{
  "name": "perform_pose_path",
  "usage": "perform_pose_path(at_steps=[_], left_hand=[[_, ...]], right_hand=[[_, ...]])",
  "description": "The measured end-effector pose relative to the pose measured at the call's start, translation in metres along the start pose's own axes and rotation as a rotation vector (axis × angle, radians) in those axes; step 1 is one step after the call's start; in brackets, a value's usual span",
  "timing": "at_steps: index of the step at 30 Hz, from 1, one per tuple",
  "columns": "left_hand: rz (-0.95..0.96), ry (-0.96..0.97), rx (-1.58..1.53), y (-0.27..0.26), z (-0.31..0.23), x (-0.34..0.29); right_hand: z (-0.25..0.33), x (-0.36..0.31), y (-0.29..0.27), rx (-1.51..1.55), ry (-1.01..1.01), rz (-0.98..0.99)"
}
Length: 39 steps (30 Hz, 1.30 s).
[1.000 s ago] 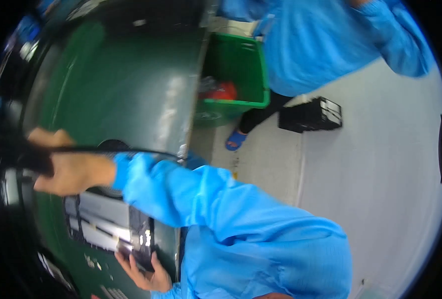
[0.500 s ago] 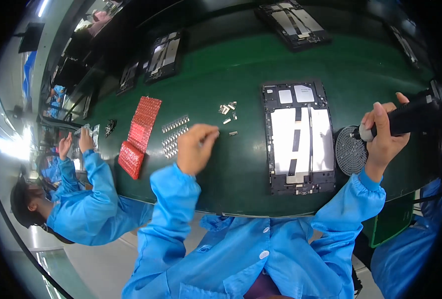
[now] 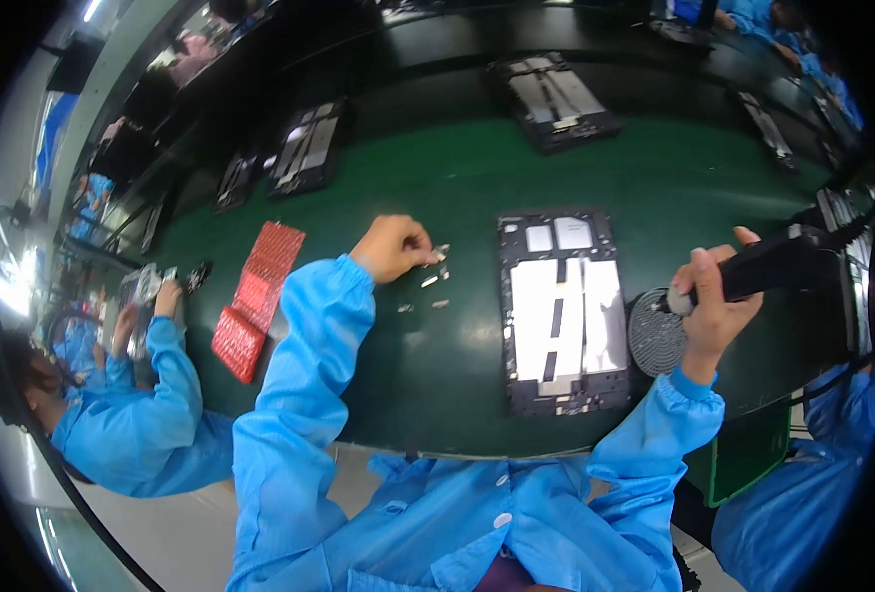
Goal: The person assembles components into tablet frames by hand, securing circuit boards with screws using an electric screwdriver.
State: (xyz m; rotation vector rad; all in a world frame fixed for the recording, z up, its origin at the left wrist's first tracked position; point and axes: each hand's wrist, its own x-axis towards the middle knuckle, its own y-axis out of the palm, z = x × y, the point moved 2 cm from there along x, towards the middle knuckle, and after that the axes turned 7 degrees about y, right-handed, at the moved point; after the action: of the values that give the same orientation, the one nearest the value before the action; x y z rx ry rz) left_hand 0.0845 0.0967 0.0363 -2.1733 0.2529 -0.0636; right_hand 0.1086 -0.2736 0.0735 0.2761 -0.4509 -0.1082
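My left hand [image 3: 395, 249] reaches over the small silvery metal parts [image 3: 431, 281] on the green table. Its thumb and fingers are pinched together at the far end of this loose group; what lies between the fingertips is too small to make out. In my right hand [image 3: 719, 313] is a black electric screwdriver [image 3: 775, 264], held tilted with its grey nose down over a round, dotted screw dish [image 3: 656, 335]. An opened tablet-like device [image 3: 568, 326], with black frame and white inner panels, lies between my hands, just left of the dish.
Red bubble wrap [image 3: 270, 262] lies left of my left forearm. Along the far side rest more opened devices [image 3: 559, 99] [image 3: 307, 148]. A co-worker in blue sits at the left [image 3: 132, 424]. A green bin [image 3: 750, 449] stands below the table edge at the right.
My left hand has moved forward to the metal parts, and its sleeve now covers the rows of parts beside the bubble wrap. My right hand still holds the screwdriver over the dish. The view has shifted.
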Motion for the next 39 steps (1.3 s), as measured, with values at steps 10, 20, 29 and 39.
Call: perform_pose_path(at_steps=[10, 20, 29, 39], left_hand=[[-0.349, 0.083, -0.434, 0.016, -0.037, -0.027], [-0.267, -0.127, -0.924, 0.059, -0.051, -0.016], [-0.149, -0.078, -0.924, 0.078, -0.057, -0.003], [-0.136, -0.031, -0.832, 0.079, -0.046, 0.004]], right_hand=[[0.004, 0.003, 0.008, -0.012, 0.01, 0.022], [0.011, -0.01, 0.048, 0.081, 0.019, 0.143], [0.003, -0.024, 0.115, 0.155, 0.109, 0.342], [-0.03, -0.031, 0.148, 0.084, 0.138, 0.39]])
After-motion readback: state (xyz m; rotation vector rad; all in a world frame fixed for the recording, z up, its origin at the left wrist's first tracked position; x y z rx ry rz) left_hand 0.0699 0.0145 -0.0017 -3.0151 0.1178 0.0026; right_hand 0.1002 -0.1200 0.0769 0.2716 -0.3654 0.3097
